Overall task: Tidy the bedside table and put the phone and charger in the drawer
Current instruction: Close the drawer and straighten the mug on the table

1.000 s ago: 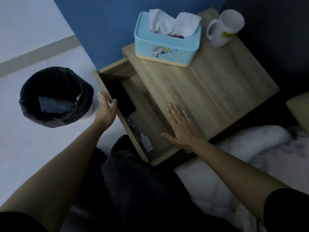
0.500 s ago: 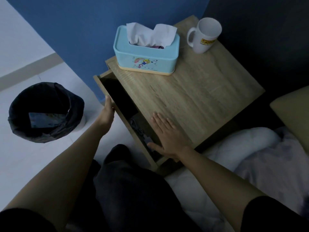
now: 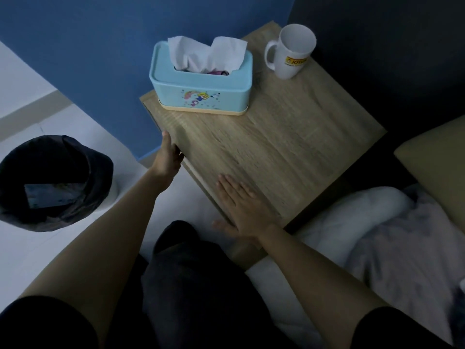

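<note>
The wooden bedside table (image 3: pixel 289 147) fills the middle of the head view. Its drawer (image 3: pixel 201 182) is pushed in, with only the thin front edge showing along the table's left side. My left hand (image 3: pixel 168 153) presses flat against that drawer front, fingers together. My right hand (image 3: pixel 242 205) lies palm down on the table's near corner, fingers spread, holding nothing. The phone and charger are hidden inside the drawer. A light blue tissue box (image 3: pixel 201 89) and a white mug (image 3: pixel 293 52) stand at the back of the tabletop.
A black-lined waste bin (image 3: pixel 54 182) stands on the white floor at left. A blue wall rises behind the table. White bedding (image 3: pixel 364 222) and a tan pillow (image 3: pixel 437 167) lie at right. My dark-trousered knee (image 3: pixel 196 278) is just below the table.
The drawer has slid in from half open to shut, hiding the phone and charger. My left hand followed its front inward. My right hand stayed flat on the table's corner.
</note>
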